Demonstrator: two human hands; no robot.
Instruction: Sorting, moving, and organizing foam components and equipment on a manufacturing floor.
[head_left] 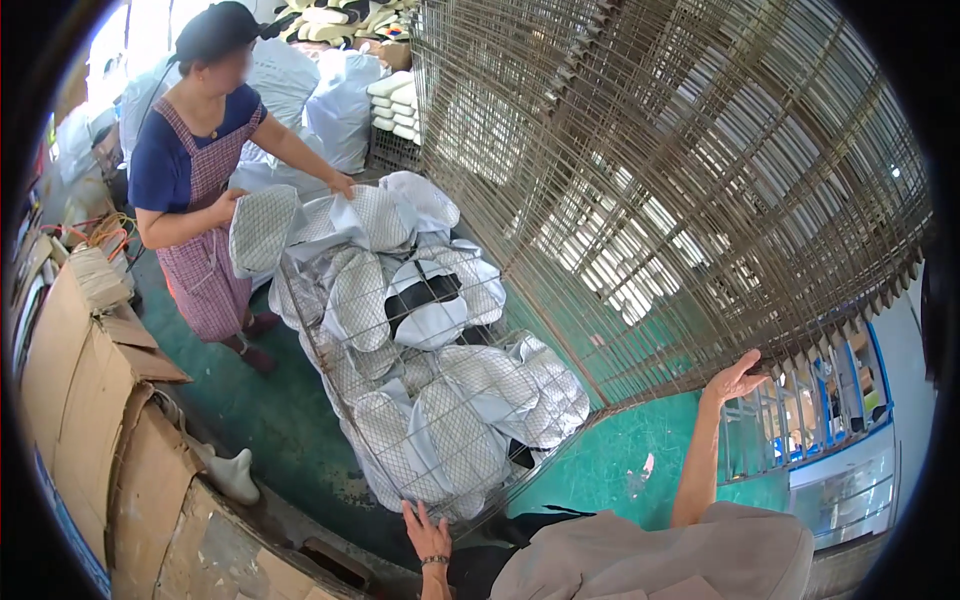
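Observation:
A wire rack (556, 338) stretches out in front of me, loaded with several white and grey quilted padded pieces (452, 432); a black band (425, 296) crosses one piece in the middle. At the rack's near end my left hand (428, 535) has its fingers spread against the edge beside the pieces. My right hand (733, 380) is open, palm turned up, by the lower edge of a tall stand of many wire racks (690, 190); whether it touches that edge I cannot tell. Across the rack, a co-worker's hand (228, 207) holds a quilted piece (264, 230).
The co-worker, in a checked apron (212, 270), stands at the rack's far left. Cardboard boxes (75, 345) line the left side, with a white foot-shaped form (235, 477) beside them. White sacks (345, 105) stand at the back. The floor (640, 455) is green.

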